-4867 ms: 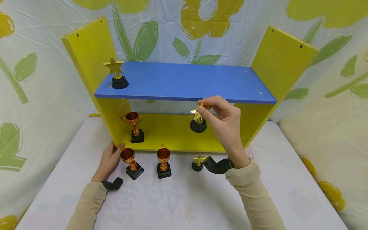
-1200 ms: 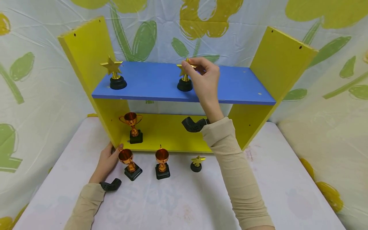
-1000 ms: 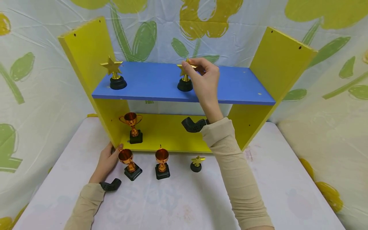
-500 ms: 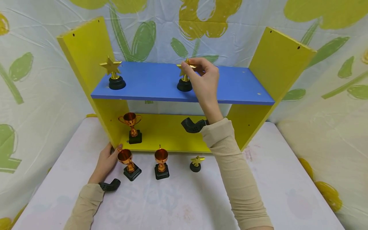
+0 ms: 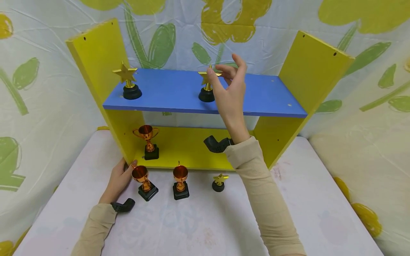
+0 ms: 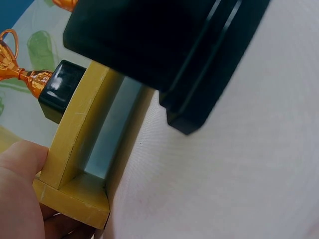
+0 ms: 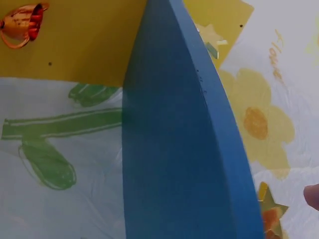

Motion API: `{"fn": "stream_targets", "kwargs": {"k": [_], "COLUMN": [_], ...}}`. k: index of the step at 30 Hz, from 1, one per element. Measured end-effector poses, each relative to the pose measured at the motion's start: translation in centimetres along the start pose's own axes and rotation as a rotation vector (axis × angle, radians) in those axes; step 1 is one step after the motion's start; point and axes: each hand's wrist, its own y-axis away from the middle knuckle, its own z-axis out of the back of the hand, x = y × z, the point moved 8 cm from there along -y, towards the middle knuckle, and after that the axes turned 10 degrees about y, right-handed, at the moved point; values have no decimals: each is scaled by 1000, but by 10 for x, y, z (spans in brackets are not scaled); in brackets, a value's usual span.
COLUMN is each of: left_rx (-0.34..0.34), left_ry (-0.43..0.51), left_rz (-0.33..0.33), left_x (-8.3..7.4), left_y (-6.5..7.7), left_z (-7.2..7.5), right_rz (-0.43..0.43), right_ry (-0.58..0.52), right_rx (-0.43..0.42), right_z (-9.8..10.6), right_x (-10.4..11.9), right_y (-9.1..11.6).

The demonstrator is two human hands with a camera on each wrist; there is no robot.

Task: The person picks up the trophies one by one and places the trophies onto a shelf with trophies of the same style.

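Your right hand, fingers spread with one lifted high, is beside the star trophy standing on the blue shelf; the right wrist view shows a fingertip apart from it. Your left hand grips the yellow frame at its lower corner; only the left wrist view shows fingers curled underneath.

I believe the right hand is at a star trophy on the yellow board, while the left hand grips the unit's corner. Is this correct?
No: the head view shows that star trophy on the blue shelf, not the yellow board. The rest holds.
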Motion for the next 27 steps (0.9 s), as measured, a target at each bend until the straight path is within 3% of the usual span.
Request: {"fn": "stream_targets", "kwargs": {"k": [4, 7, 13, 27], "left_rx": [4, 3, 0, 9], "left_ry": [4, 5, 2, 4], "left_rz": [-1, 1, 7, 29], "left_x": [-1, 0, 0, 2], "left_y": [0, 0, 0, -1], "left_z": [0, 0, 0, -2], "right_rz": [-36, -44, -38, -7], "right_ry": [9, 11, 40, 43], "right_rx": [27, 35, 42, 12], "right_z": [4, 6, 13, 34], "right_x": [4, -5, -23, -26], "right_y": [7, 6, 7, 31]}}
